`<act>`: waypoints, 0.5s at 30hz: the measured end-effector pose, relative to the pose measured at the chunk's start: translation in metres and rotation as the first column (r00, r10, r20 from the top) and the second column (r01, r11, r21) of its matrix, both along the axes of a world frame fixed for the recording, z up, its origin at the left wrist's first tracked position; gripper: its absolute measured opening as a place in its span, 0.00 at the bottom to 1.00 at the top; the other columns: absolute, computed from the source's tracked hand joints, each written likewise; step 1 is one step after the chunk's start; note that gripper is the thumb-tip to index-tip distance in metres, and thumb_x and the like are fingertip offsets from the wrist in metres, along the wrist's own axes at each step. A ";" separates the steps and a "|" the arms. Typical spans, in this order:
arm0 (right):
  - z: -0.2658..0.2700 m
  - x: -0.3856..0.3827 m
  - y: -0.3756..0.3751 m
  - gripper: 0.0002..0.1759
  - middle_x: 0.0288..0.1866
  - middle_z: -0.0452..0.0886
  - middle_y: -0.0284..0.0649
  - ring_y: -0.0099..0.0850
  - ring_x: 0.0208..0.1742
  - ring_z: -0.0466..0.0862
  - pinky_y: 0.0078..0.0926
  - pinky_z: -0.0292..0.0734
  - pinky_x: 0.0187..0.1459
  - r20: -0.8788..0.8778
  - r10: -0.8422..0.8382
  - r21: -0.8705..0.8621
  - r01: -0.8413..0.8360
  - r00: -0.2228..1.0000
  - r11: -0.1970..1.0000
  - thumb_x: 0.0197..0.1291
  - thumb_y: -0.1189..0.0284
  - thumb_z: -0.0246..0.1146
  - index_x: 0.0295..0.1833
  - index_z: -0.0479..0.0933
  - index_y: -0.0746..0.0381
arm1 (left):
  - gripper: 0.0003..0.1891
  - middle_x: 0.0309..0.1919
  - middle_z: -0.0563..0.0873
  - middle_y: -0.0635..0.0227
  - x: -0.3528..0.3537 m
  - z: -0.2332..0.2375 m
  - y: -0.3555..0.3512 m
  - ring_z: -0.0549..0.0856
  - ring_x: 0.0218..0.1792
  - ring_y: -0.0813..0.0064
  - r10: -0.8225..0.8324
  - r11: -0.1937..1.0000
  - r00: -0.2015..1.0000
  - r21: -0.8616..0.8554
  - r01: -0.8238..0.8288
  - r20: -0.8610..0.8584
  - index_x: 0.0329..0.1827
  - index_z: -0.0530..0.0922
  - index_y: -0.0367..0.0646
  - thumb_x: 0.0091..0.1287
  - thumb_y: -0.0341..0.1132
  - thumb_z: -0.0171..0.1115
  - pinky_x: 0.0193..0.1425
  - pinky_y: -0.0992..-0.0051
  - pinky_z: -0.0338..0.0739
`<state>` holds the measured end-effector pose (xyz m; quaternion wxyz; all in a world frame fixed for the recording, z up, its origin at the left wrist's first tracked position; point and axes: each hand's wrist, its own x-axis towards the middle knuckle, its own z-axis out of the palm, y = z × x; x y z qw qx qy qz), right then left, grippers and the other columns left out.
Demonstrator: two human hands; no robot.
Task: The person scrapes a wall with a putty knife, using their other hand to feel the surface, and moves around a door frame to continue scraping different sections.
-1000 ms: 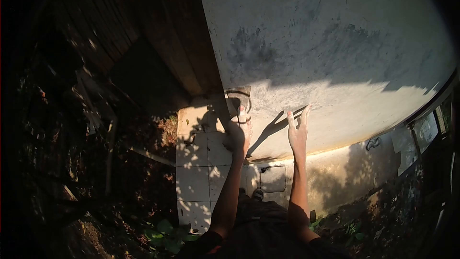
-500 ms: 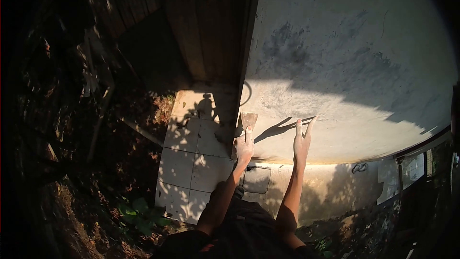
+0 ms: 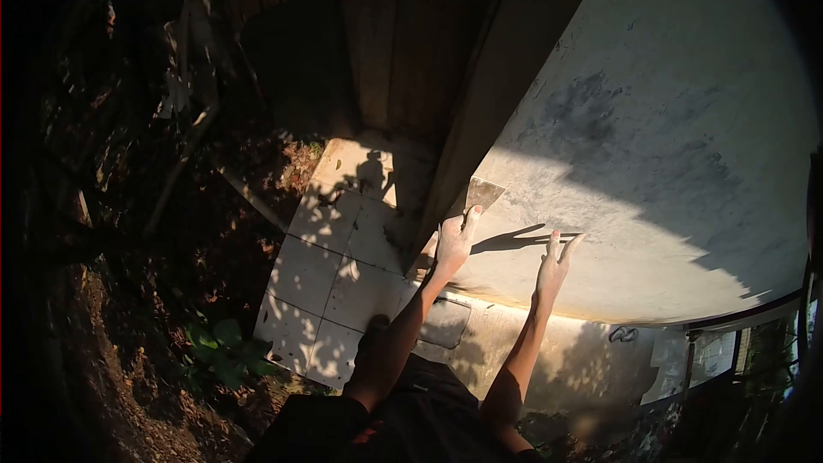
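Observation:
My left hand (image 3: pixel 454 244), dusted pale, is closed round a flat scraper (image 3: pixel 485 194). The scraper's wide blade points up and lies at the left edge of a pale wall (image 3: pixel 634 266). To the right, my right hand (image 3: pixel 554 270) has its thumb and fingers apart and holds nothing. Its fingertips are at or close to the wall surface; contact is not certain. A shadow of a hand falls on the wall between my two hands. Grey smudges (image 3: pixel 591 111) mark the wall higher up. The scraper's handle is hidden in my left hand.
A dark wall corner (image 3: pixel 506 77) rises beside the scraper. White floor tiles (image 3: pixel 343 266) with leafy shadows lie at lower left, next to a green plant (image 3: pixel 225 347) and dry leaves. A square cover (image 3: pixel 446 322) and a small dark coiled item (image 3: pixel 623 335) are below the wall.
The view has tilted and shifted, so the wall edge now slants. Both hands appear further right in the picture, and the scraper has turned with its blade leaning right.

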<state>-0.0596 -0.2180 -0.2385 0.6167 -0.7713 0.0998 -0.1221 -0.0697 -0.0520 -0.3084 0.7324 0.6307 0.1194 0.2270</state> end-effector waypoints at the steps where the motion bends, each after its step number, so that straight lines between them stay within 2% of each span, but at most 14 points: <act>1: -0.006 0.003 -0.003 0.45 0.79 0.47 0.53 0.44 0.79 0.49 0.39 0.46 0.75 0.004 0.006 -0.003 -0.006 1.000 1.000 0.68 0.49 0.55 0.79 0.41 0.57 | 0.30 0.13 0.59 0.76 -0.008 -0.020 -0.008 0.58 0.18 0.85 0.018 1.000 0.995 0.024 -0.016 -0.097 0.17 0.61 0.38 0.73 0.49 0.56 0.22 0.72 0.52; 3: -0.025 0.017 -0.014 0.49 0.79 0.46 0.55 0.52 0.73 0.62 0.51 0.62 0.67 0.019 0.018 -0.086 -0.016 1.000 0.996 0.67 0.49 0.56 0.79 0.34 0.55 | 0.30 0.13 0.59 0.75 -0.021 -0.012 -0.014 0.59 0.18 0.85 0.054 0.998 0.990 -0.032 -0.059 -0.129 0.18 0.62 0.36 0.73 0.49 0.55 0.22 0.71 0.53; 5: -0.039 0.029 -0.022 0.49 0.78 0.49 0.56 0.52 0.72 0.64 0.50 0.63 0.67 0.029 0.026 -0.098 -0.023 0.999 0.995 0.67 0.49 0.56 0.79 0.33 0.56 | 0.30 0.13 0.59 0.73 -0.017 -0.001 -0.011 0.59 0.19 0.84 0.017 1.000 0.984 0.029 -0.012 -0.178 0.18 0.63 0.35 0.73 0.50 0.55 0.22 0.71 0.54; 6: -0.043 0.028 -0.024 0.50 0.77 0.53 0.57 0.53 0.71 0.65 0.48 0.64 0.67 0.024 0.021 -0.101 -0.018 0.999 0.995 0.67 0.49 0.57 0.79 0.32 0.56 | 0.30 0.14 0.59 0.72 -0.010 0.018 -0.005 0.59 0.19 0.84 0.013 0.999 0.999 0.053 -0.010 -0.051 0.18 0.63 0.36 0.73 0.51 0.55 0.23 0.70 0.55; 7: -0.041 0.025 -0.020 0.50 0.77 0.53 0.57 0.53 0.71 0.65 0.48 0.64 0.67 0.017 0.023 -0.102 -0.021 1.000 0.995 0.67 0.49 0.57 0.79 0.32 0.56 | 0.30 0.14 0.58 0.72 -0.002 0.040 0.000 0.59 0.19 0.83 0.002 0.997 1.000 0.078 -0.001 -0.007 0.18 0.63 0.35 0.73 0.51 0.55 0.23 0.70 0.55; 9: -0.028 0.021 -0.010 0.48 0.79 0.43 0.55 0.43 0.80 0.45 0.33 0.40 0.76 0.007 -0.003 -0.086 0.004 1.000 0.996 0.68 0.49 0.54 0.77 0.40 0.69 | 0.30 0.14 0.58 0.77 0.005 0.081 0.002 0.58 0.19 0.85 -0.010 0.996 1.000 0.090 0.007 0.029 0.17 0.59 0.40 0.73 0.51 0.56 0.22 0.72 0.51; 12: -0.035 0.027 -0.014 0.48 0.79 0.41 0.55 0.42 0.80 0.43 0.33 0.39 0.76 0.033 -0.002 -0.107 0.006 0.999 0.994 0.69 0.49 0.54 0.76 0.40 0.70 | 0.30 0.14 0.58 0.77 0.002 0.064 -0.007 0.58 0.19 0.85 0.038 0.997 0.997 0.066 -0.042 0.061 0.17 0.59 0.39 0.72 0.51 0.56 0.22 0.72 0.51; 13: -0.036 0.029 -0.013 0.48 0.79 0.41 0.55 0.42 0.80 0.43 0.33 0.39 0.76 0.035 -0.003 -0.109 0.007 0.999 0.994 0.69 0.49 0.54 0.76 0.40 0.70 | 0.31 0.13 0.58 0.77 -0.001 0.041 -0.010 0.57 0.19 0.85 0.059 0.997 0.996 0.051 -0.062 0.062 0.17 0.59 0.39 0.72 0.51 0.56 0.22 0.72 0.51; 15: -0.036 0.028 -0.011 0.48 0.79 0.41 0.55 0.41 0.80 0.42 0.33 0.38 0.76 0.033 -0.017 -0.124 0.021 0.999 0.992 0.69 0.50 0.54 0.76 0.40 0.71 | 0.31 0.13 0.58 0.67 -0.011 -0.018 -0.013 0.59 0.18 0.81 0.024 0.999 0.990 0.028 -0.021 -0.139 0.19 0.64 0.33 0.71 0.52 0.57 0.23 0.68 0.55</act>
